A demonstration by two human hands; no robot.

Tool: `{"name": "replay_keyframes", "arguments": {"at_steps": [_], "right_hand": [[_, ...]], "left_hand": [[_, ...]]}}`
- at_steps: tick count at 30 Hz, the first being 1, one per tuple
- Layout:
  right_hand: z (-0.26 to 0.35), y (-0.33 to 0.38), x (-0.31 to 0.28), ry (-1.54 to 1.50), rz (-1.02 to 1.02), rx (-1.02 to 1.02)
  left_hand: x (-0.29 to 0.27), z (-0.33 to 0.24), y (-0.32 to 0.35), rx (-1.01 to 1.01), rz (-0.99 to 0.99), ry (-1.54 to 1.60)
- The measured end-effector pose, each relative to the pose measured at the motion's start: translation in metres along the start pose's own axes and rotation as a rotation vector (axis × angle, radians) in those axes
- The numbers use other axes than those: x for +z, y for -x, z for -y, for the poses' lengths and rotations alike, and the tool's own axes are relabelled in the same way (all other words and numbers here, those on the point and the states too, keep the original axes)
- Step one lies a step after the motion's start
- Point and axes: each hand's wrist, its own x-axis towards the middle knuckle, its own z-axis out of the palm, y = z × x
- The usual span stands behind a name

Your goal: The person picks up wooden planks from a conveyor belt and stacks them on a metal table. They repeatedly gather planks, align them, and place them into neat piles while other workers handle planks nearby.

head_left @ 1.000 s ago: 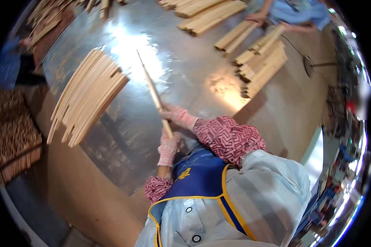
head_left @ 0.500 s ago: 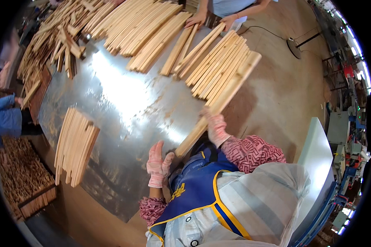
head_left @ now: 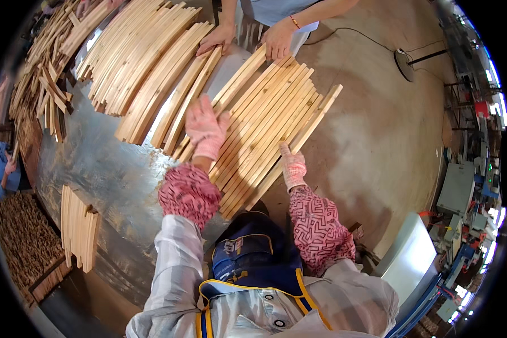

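A row of long pale wooden strips [head_left: 267, 112] lies slanting across the near right part of the metal table. My left hand [head_left: 205, 127], in a pink knitted glove, rests over loose strips at the row's left side, fingers stretched and thumb apart. My right hand [head_left: 293, 166], gloved alike, grips the outermost wooden strip [head_left: 319, 115] at the right edge of the row. A narrow gap shows between part of that strip and the others. Patterned pink sleeves cover both my forearms.
Across the table a co-worker's hands [head_left: 278, 38] hold strip ends. More strips [head_left: 146, 50] lie at the far left, beside a jumbled wood heap [head_left: 31, 73]. A small stack [head_left: 79, 231] sits on the metal table [head_left: 129, 208]. A stand base [head_left: 402, 65] with a cable is on the floor.
My left hand has moved up and forward onto the strips. The strip in my right hand now lies alongside the row. The co-worker's hands have shifted over the strips; my view has shifted.
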Motion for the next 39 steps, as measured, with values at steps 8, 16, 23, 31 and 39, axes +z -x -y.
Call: {"name": "replay_keyframes", "arguments": {"at_steps": [8, 16, 23, 31, 39], "right_hand": [[0.031, 0.01, -0.015, 0.084, 0.101, -0.126], [0.011, 0.004, 0.011, 0.069, 0.155, -0.324], [0.027, -0.023, 0.031, 0.166, 0.578, -0.366], [0.134, -0.09, 0.219, 0.669, 1.027, -0.626], [0.233, -0.061, 0.213, 0.88, 1.09, -0.908]], "left_hand": [[0.016, 0.0, 0.009, -0.204, 0.493, 0.168], [0.014, 0.022, 0.004, -0.244, 0.547, 0.257], [0.016, 0.06, 0.044, -0.727, 0.502, 0.351], [0.096, 0.138, 0.136, -1.426, 0.141, 0.435], [0.089, 0.122, 0.153, -1.791, -0.017, 0.571]]}}
